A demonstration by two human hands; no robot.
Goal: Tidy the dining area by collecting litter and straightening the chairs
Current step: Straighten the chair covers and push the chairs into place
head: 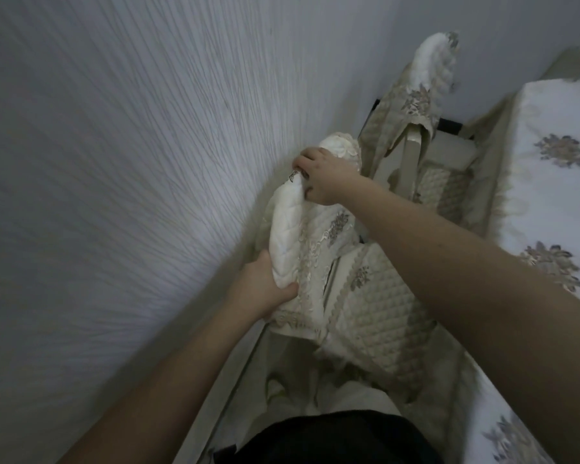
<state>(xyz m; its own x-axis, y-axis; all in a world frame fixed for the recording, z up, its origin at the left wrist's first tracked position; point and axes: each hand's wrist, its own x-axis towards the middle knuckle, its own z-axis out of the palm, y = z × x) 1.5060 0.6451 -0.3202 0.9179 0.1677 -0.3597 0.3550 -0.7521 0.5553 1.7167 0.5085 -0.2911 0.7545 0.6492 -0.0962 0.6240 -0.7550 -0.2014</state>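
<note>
Both hands grip the cream quilted fabric cover [302, 236] on the backrest of the near chair [372, 306], which stands beside the grey textured wall [121, 162]. The left hand [265, 289] curls its fingers and thumb round the cover's lower edge; the right hand [325, 179] clutches bunched fabric at its top. A second covered chair [426, 105] stands just beyond, alongside the table's white floral-embroidered tablecloth [556, 182].
</note>
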